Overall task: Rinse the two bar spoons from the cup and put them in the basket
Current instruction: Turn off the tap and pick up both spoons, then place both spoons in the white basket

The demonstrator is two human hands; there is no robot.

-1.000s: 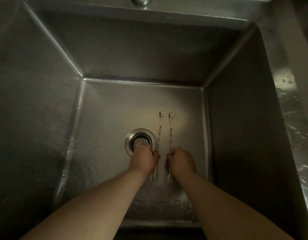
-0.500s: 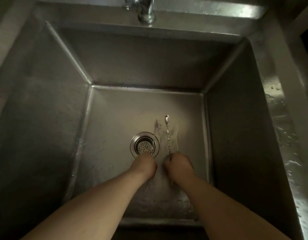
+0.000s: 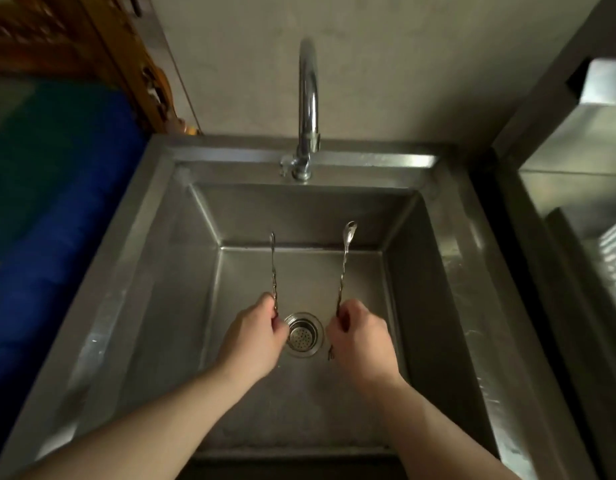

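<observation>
I hold two thin twisted-stem bar spoons above a deep steel sink (image 3: 448, 258). My left hand (image 3: 254, 336) is shut on the left bar spoon (image 3: 273, 268), whose bowl points away from me. My right hand (image 3: 360, 337) is shut on the right bar spoon (image 3: 344, 261), bowl up toward the back wall; its forked tail shows below my fingers. The spoons are apart, one on each side of the drain (image 3: 302, 336). No cup is in view.
A curved chrome faucet (image 3: 308, 109) rises from the sink's back rim, with no water running. A steel counter with a ribbed white rack or basket (image 3: 615, 258) lies at the right. A blue surface (image 3: 57, 209) lies to the left.
Both hands rose from the sink floor with a spoon each and moved apart. The view tilted up, bringing the faucet, wall and right counter into sight.
</observation>
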